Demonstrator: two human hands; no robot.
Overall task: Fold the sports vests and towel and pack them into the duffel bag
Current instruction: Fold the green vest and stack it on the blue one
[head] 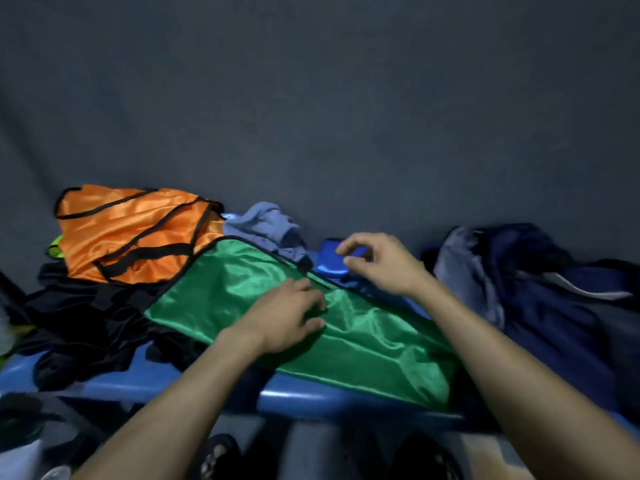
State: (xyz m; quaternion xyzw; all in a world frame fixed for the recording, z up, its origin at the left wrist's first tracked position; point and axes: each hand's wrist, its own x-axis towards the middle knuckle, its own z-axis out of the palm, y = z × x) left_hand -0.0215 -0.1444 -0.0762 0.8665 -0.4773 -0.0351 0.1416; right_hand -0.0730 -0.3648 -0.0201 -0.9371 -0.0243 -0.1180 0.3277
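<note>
I'm pressing my left hand [289, 315] flat on the green vest [311, 327] lying across the bench [145, 382], folding it; my right hand [377, 263], loosely curled, seemingly empty, is hovering above, needing the far edge next.

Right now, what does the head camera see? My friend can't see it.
Two hands work on a shiny green vest spread on a blue bench: the left hand presses it flat, the right hand hovers, fingers curled. An orange vest lies behind.

head-worn view, angled forward and down, close
</note>
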